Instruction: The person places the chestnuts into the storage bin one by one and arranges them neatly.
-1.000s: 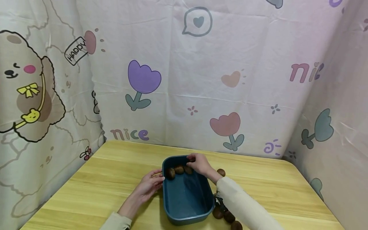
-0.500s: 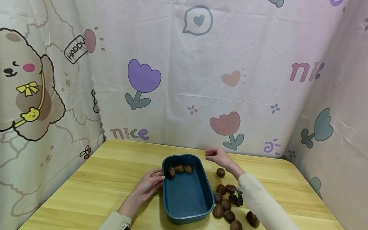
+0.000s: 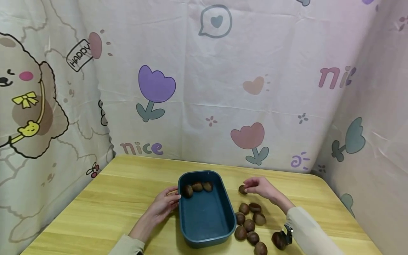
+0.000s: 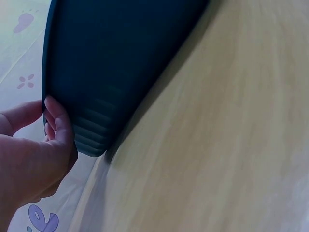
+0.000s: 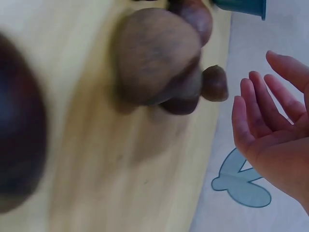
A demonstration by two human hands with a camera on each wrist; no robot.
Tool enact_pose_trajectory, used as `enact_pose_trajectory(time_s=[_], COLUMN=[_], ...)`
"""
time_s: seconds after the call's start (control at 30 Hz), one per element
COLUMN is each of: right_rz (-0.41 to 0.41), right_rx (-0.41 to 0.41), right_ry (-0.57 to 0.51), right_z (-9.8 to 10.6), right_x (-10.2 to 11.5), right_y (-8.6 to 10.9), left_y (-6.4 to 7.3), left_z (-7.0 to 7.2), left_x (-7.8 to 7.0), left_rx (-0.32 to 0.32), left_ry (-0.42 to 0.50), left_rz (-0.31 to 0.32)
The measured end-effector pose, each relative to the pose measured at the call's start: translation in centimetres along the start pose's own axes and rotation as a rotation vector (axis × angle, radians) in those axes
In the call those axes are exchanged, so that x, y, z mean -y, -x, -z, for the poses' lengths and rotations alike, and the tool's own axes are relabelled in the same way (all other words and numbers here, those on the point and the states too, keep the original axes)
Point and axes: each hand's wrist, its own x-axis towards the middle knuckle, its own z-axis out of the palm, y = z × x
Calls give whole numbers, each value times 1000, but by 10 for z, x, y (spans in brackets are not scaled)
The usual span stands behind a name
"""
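Before you, a dark teal container (image 3: pixel 207 216) with rounded corners stands open side up on the table (image 3: pixel 134 184), one short end facing the far edge. Inside it you have three glossy brown chestnuts (image 3: pixel 197 186) lined up by its far wall. Right of it lie a lone chestnut (image 3: pixel 242 190) nearest the table's far edge, a loose cluster of eight (image 3: pixel 249 225), and a stray chestnut (image 3: pixel 278 241) closer to the right edge.
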Motion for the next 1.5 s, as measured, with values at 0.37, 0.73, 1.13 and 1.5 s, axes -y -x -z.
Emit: enact_pose_trajectory(time_s=[0.37,0.73,1.13,1.5], right_rz=[-21,-21,-125,-74], right_rx=[49,27,-123,-80], right_ry=[-87,-144,36,9], right_z=[1,-1,-11,-15], right_x=[-8,-15,-30,-30], right_y=[36,58,55,46], left_y=[0,0,0,0], left_z=[1,2,1,0], left_x=[0,1,3,1], left_rx=[-3,-7,-1,-1], left_ry=[-10,-9,-13,-7], left_rz=[-5,-8,-3,-1])
